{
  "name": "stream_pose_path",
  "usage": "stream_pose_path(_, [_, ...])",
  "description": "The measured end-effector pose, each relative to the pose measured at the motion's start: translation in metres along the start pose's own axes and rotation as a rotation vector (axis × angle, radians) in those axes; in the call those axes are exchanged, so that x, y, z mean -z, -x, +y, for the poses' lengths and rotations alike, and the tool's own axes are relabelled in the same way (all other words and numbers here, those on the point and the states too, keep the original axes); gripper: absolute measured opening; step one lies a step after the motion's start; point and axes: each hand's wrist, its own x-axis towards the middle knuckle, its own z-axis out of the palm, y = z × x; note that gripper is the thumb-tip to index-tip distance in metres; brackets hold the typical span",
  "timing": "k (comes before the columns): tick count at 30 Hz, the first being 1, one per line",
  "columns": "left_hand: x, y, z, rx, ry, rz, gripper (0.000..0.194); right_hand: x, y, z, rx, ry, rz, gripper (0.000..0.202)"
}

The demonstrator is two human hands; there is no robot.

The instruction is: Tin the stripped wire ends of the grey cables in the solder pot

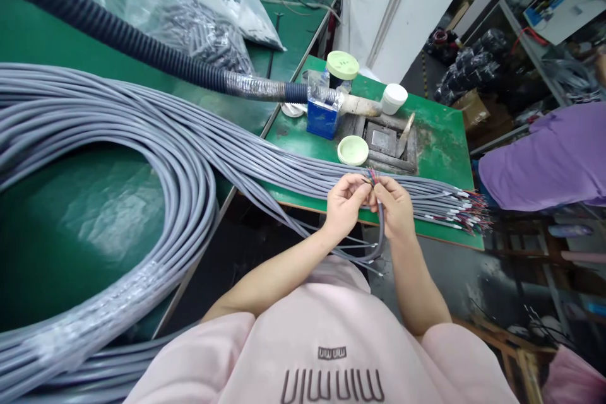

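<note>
Both hands meet at the front edge of the green table, over a bundle of grey cables (pixel 284 167). My right hand (pixel 395 207) is closed around the end of one grey cable (pixel 380 227), which bends down below the fingers. Thin coloured wires (pixel 373 177) fan out from that end. My left hand (pixel 346 202) pinches at these wires with thumb and forefinger. To the right, the bundle's other ends (pixel 468 211) show white sleeves and red and dark wires.
Behind the hands are a green lid (pixel 353 150), a metal pot (pixel 382 139), a white jar (pixel 394 98) and a hose nozzle (pixel 362 105) by a blue box (pixel 322 118). Coiled cables (pixel 180 170) fill the left. A person in purple (pixel 544 158) is at the right.
</note>
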Motion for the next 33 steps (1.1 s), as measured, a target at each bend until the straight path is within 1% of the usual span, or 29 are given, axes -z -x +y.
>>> stream_pose_path(2, [0.002, 0.001, 0.002, -0.074, -0.088, 0.021, 0.022, 0.002, 0.006, 0.003, -0.045, -0.041, -0.051, 0.030])
stream_pose_path(3, [0.003, 0.002, 0.003, -0.121, -0.153, 0.017, 0.021, 0.002, 0.010, 0.004, -0.052, -0.074, -0.049, 0.033])
stream_pose_path(5, [0.003, 0.007, 0.002, -0.205, -0.281, -0.047, 0.018, 0.002, 0.016, 0.006, -0.036, -0.141, 0.010, 0.036])
stream_pose_path(7, [0.001, 0.011, -0.001, -0.227, -0.332, -0.129, 0.017, 0.001, 0.019, 0.006, -0.012, -0.172, 0.087, 0.037])
stream_pose_path(8, [-0.001, 0.012, -0.003, -0.210, -0.313, -0.149, 0.017, 0.000, 0.020, 0.005, -0.011, -0.173, 0.112, 0.037])
stream_pose_path(10, [-0.003, 0.013, -0.006, -0.131, -0.213, -0.122, 0.019, -0.001, 0.020, 0.004, -0.012, -0.171, 0.134, 0.039])
stream_pose_path(12, [-0.005, 0.013, -0.007, -0.012, -0.081, -0.099, 0.029, -0.003, 0.020, 0.003, -0.006, -0.178, 0.129, 0.040])
stream_pose_path(13, [-0.005, 0.012, -0.007, 0.054, -0.027, -0.111, 0.036, -0.004, 0.020, 0.003, 0.000, -0.180, 0.123, 0.040])
stream_pose_path(15, [-0.004, 0.011, -0.006, 0.178, 0.030, -0.183, 0.043, -0.006, 0.021, 0.005, 0.007, -0.186, 0.120, 0.040])
stream_pose_path(17, [-0.002, 0.010, -0.003, 0.286, 0.055, -0.273, 0.040, -0.005, 0.023, 0.007, 0.003, -0.185, 0.128, 0.040])
stream_pose_path(19, [0.002, 0.008, 0.000, 0.356, 0.091, -0.325, 0.036, 0.003, 0.025, 0.005, -0.016, -0.128, 0.084, 0.038])
stream_pose_path(21, [0.006, 0.007, 0.002, 0.369, 0.116, -0.344, 0.033, 0.017, 0.023, -0.002, -0.018, 0.037, 0.005, 0.034])
stream_pose_path(23, [0.009, 0.006, 0.004, 0.380, 0.113, -0.373, 0.033, 0.034, 0.019, -0.015, 0.029, 0.250, -0.020, 0.026])
stream_pose_path(25, [0.011, 0.006, 0.005, 0.442, 0.126, -0.448, 0.035, 0.046, 0.012, -0.031, 0.091, 0.427, -0.046, 0.020])
stream_pose_path(26, [0.011, 0.008, 0.005, 0.480, 0.135, -0.498, 0.037, 0.049, 0.008, -0.039, 0.106, 0.482, -0.090, 0.019])
stream_pose_path(28, [0.010, 0.011, 0.004, 0.522, 0.131, -0.600, 0.037, 0.049, 0.000, -0.051, 0.088, 0.527, -0.232, 0.018])
stream_pose_path(30, [0.009, 0.014, 0.004, 0.517, 0.099, -0.661, 0.036, 0.041, -0.005, -0.057, 0.047, 0.503, -0.323, 0.015])
stream_pose_path(31, [0.009, 0.015, 0.004, 0.515, 0.085, -0.670, 0.036, 0.037, -0.006, -0.056, 0.036, 0.476, -0.333, 0.013])
stream_pose_path(33, [0.009, 0.016, 0.006, 0.509, 0.040, -0.664, 0.035, 0.027, -0.008, -0.051, 0.059, 0.410, -0.285, 0.009])
